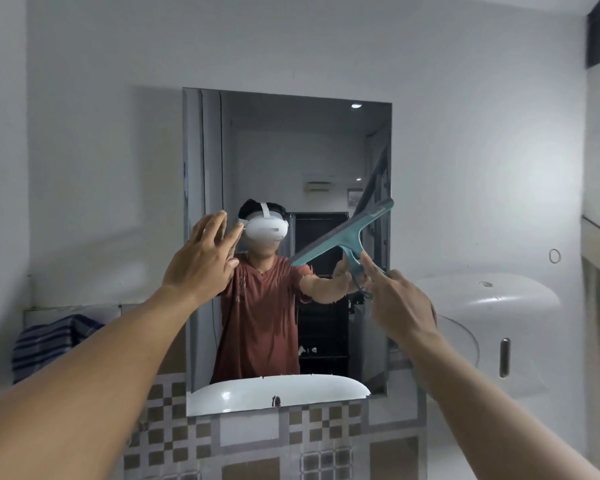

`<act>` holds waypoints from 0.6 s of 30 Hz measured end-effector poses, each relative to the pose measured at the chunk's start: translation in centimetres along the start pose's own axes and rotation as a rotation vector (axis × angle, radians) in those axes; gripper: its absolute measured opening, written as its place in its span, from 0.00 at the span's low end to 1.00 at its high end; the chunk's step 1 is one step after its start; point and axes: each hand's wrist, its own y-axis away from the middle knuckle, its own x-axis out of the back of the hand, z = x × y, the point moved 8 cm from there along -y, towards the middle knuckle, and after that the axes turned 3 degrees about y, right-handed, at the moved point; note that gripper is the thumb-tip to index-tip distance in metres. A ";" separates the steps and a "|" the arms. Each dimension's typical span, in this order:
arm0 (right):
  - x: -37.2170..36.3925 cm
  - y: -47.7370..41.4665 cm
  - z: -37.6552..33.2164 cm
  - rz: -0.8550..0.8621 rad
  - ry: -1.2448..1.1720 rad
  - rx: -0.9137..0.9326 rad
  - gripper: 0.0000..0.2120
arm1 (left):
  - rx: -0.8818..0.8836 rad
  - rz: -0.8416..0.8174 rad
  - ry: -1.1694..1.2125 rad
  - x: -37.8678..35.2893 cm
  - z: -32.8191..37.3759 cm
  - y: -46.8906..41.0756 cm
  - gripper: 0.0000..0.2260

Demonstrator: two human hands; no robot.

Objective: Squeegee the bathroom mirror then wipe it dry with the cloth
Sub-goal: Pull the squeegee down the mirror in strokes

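A pale bathroom wall is seen in the head view, with the mirror (288, 168) mounted above checkered tiles. The squeegee (343, 237) is gripped by the right hand (400, 301), blade tilted near the glass; the left hand (201, 258) is spread, empty. The squeegee step is judged underway; the blade must next be pressed flat and drawn across. The striped cloth (49, 341) is left lying at the left.

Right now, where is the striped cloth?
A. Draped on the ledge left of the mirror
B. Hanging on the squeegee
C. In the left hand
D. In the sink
A: the cloth lies on the ledge left of the mirror, while the left hand is empty and open.
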 end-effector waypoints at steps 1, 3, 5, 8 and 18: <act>-0.2 0.4 -0.2 -0.005 -0.009 -0.006 0.33 | 0.002 -0.002 0.004 0.0 0.0 0.0 0.30; -0.7 0.9 -0.7 -0.017 -0.038 -0.017 0.31 | 0.001 -0.001 0.002 0.0 -0.1 0.0 0.30; -1.4 1.4 -1.2 -0.044 -0.071 -0.039 0.31 | 0.001 0.003 0.004 0.1 -0.1 0.0 0.30; -2.2 2.0 -1.9 -0.085 -0.131 -0.070 0.35 | 0.010 -0.005 0.009 0.0 -0.2 -0.1 0.30; -4.9 4.0 -4.5 -0.158 -0.285 -0.133 0.39 | -0.038 -0.002 -0.031 0.2 -0.5 -0.3 0.30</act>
